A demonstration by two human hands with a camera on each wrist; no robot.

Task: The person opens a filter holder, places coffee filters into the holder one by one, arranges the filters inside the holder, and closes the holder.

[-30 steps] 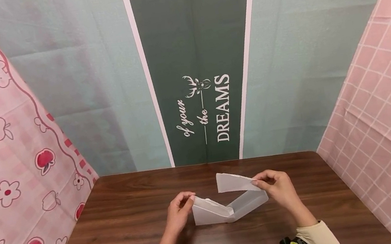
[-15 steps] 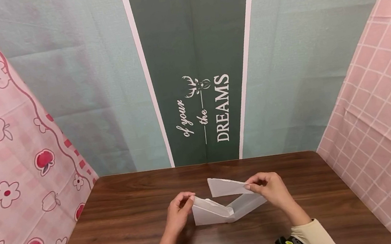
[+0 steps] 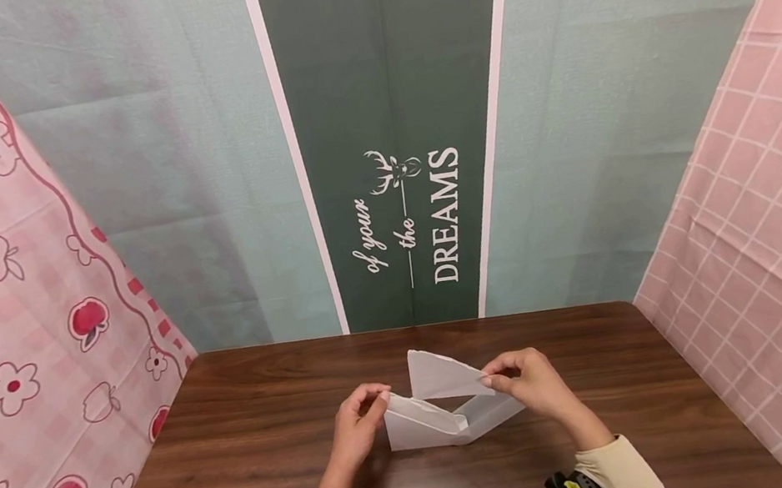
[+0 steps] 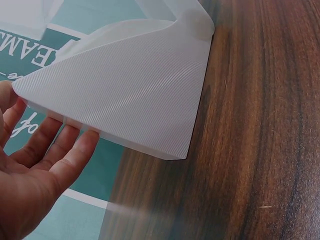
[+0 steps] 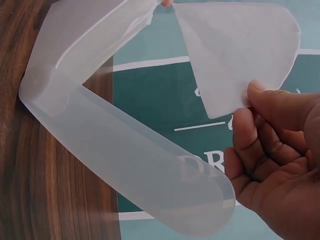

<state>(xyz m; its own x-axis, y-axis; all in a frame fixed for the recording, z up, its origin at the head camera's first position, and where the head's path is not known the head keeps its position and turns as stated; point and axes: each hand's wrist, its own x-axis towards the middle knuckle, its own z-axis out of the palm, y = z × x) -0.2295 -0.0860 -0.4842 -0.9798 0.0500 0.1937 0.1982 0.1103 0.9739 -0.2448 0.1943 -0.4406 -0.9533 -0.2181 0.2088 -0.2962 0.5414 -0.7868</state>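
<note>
A white wedge-shaped box (image 3: 418, 428) stands on the table, its translucent lid (image 5: 135, 150) swung out to the right. My left hand (image 3: 359, 426) grips the box's upper left corner; in the left wrist view its thumb is at the tip and its fingers lie along the edge of the ribbed box (image 4: 125, 95). White paper shows along the box's opening. Between thumb and index finger, my right hand (image 3: 533, 383) pinches a white fan-shaped coffee filter (image 5: 240, 55). The filter is held up behind the box, above the lid, with its rounded side away from the lid.
The dark wooden table (image 3: 242, 468) meets a green and teal cloth backdrop (image 3: 394, 109) at its far edge. Pink patterned cloth (image 3: 32, 331) hangs at the left, and pink checked cloth (image 3: 774, 220) at the right.
My right hand has moved left with the coffee filter, which is now closer to the box and more tilted. The left hand and the box have stayed in place.
</note>
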